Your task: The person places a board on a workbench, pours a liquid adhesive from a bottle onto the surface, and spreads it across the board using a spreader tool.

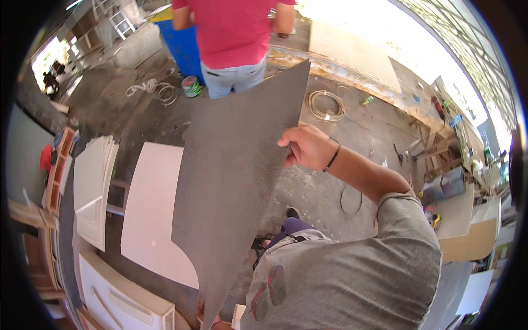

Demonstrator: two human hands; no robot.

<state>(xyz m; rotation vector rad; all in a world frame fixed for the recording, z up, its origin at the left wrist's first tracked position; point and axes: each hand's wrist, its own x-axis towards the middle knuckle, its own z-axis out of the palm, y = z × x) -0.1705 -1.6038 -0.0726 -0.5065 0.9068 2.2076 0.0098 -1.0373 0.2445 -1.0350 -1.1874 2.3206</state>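
A large dark grey textured sheet (236,143) with a curved cut-out on its lower left side hangs tilted before me. My right hand (309,147) is closed on its right edge, thumb and fingers pinching it; a dark band circles that wrist. Down at the lower rim of the picture, my left hand (200,311) shows only in part, its fingers against the sheet's narrow lower end. Most of that hand is hidden behind the sheet. Beyond the sheet lies a pale panel (149,203) with a similar curved corner, partly covered by it.
A person in a red shirt (234,33) stands ahead with their back to me, beside a blue bin (182,52). White panels (94,187) stand at left, above a white cabinet-like piece (124,291). Coiled hose (324,105) lies on the floor; a cluttered workbench (448,148) runs along the right.
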